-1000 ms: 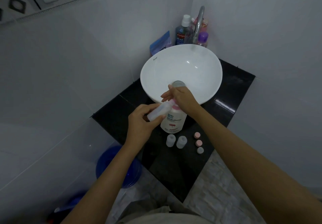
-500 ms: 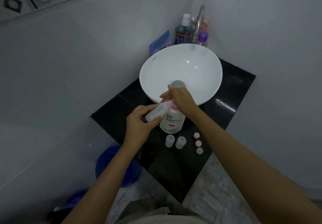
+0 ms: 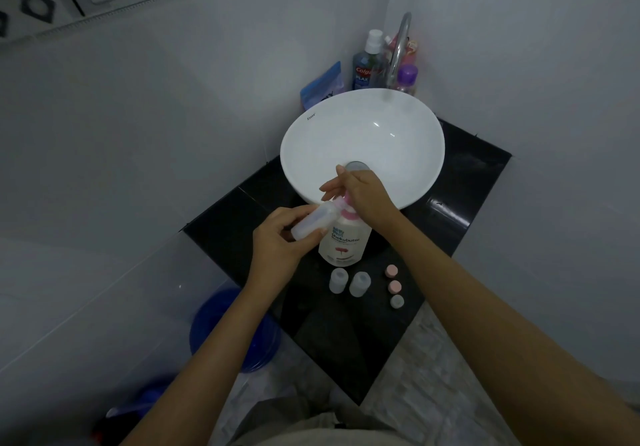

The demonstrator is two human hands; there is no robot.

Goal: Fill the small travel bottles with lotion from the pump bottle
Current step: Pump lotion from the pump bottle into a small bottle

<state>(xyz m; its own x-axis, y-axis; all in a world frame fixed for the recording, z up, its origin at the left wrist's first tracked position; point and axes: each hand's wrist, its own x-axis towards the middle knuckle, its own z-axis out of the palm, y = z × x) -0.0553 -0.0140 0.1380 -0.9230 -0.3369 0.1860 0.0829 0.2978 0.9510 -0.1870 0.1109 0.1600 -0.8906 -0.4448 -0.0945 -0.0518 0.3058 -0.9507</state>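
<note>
A white pump bottle [image 3: 344,243] with a pink pump head stands on the black counter [image 3: 450,196] in front of the basin. My right hand [image 3: 363,194] lies on top of the pump head, palm down, fingers partly spread. My left hand [image 3: 282,239] holds a small translucent travel bottle [image 3: 313,223] tilted, its mouth against the pump's spout. Two more small travel bottles [image 3: 349,282] stand uncapped just in front of the pump bottle. Three small caps [image 3: 394,286], two pink and one grey, lie in a row to their right.
A white round basin [image 3: 363,133] sits on the counter, with a chrome tap [image 3: 398,47] behind it. Mouthwash [image 3: 365,64], a purple-capped bottle [image 3: 407,78] and a blue pouch [image 3: 323,85] stand in the corner. A blue bucket [image 3: 225,327] is on the floor at left.
Nothing has visibly changed; both hands keep their positions on the pump head and the small bottle, with only a slight shift of the camera.
</note>
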